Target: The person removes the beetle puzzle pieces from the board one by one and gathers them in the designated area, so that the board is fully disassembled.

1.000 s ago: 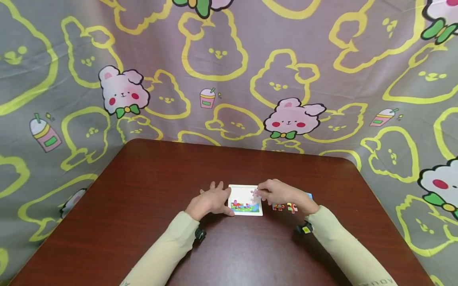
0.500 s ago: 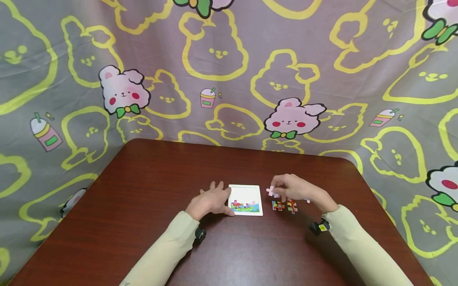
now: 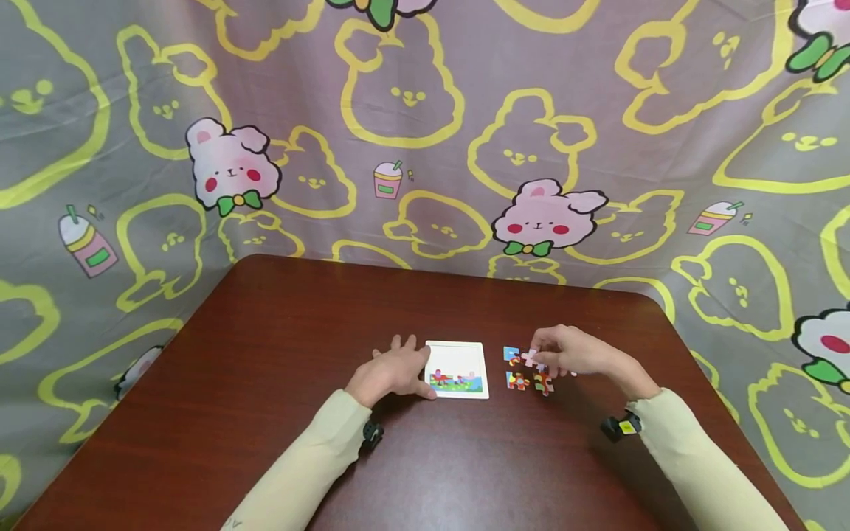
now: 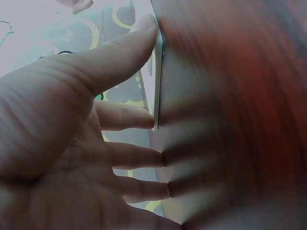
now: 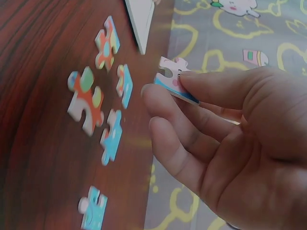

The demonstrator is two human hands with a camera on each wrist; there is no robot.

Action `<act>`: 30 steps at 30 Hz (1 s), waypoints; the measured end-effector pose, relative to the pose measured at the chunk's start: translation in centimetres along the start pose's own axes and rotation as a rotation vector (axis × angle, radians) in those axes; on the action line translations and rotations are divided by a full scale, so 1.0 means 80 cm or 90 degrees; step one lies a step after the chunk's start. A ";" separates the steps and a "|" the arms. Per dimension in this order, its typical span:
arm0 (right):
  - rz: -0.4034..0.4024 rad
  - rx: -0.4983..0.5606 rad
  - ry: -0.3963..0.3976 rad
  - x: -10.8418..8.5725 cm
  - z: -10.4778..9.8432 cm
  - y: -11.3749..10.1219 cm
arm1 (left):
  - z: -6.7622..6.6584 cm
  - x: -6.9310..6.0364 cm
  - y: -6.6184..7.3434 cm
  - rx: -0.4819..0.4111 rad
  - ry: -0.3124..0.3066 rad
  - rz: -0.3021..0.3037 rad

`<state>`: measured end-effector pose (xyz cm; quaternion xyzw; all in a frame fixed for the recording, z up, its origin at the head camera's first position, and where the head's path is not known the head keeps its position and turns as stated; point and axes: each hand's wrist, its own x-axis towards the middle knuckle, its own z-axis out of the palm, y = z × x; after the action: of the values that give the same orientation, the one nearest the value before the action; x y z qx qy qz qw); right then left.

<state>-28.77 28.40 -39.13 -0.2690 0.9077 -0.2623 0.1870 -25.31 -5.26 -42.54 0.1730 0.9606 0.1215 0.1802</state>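
Note:
A white puzzle tray (image 3: 454,344) lies flat on the table, coloured pieces filling its lower part. My left hand (image 3: 392,372) rests at its left edge, fingers spread; in the left wrist view the thumb and a fingertip of that hand (image 4: 72,129) touch the tray's edge (image 4: 156,91). Between thumb and fingers, my right hand (image 3: 574,352) pinches a pink puzzle piece (image 3: 529,358), raised above the loose pieces. The right wrist view shows this piece (image 5: 173,79) with a blue edge, held by the hand (image 5: 225,124).
Several loose pieces lie right of the tray, among them a red-orange one (image 3: 543,383), a blue-cornered one (image 3: 511,355) and, in the right wrist view, a light blue one (image 5: 94,211) apart from the others. Patterned cloth (image 3: 438,88) hangs behind the brown table (image 3: 319,310).
My right hand has moved from over the tray to the right, above the loose pieces, still with a pink piece in its fingers. My left hand stays at the tray.

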 end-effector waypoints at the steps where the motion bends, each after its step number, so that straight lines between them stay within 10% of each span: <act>1: 0.002 0.001 -0.001 -0.003 -0.001 0.002 | 0.000 0.000 0.000 0.000 0.000 0.000; 30: 0.088 0.063 -0.111 -0.044 -0.009 0.057 | -0.001 -0.001 -0.001 -0.014 0.005 -0.005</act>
<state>-28.15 33.99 -40.49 -0.2178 0.8903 -0.2688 0.2961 -25.27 -5.38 -42.43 0.1669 0.9606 0.1317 0.1790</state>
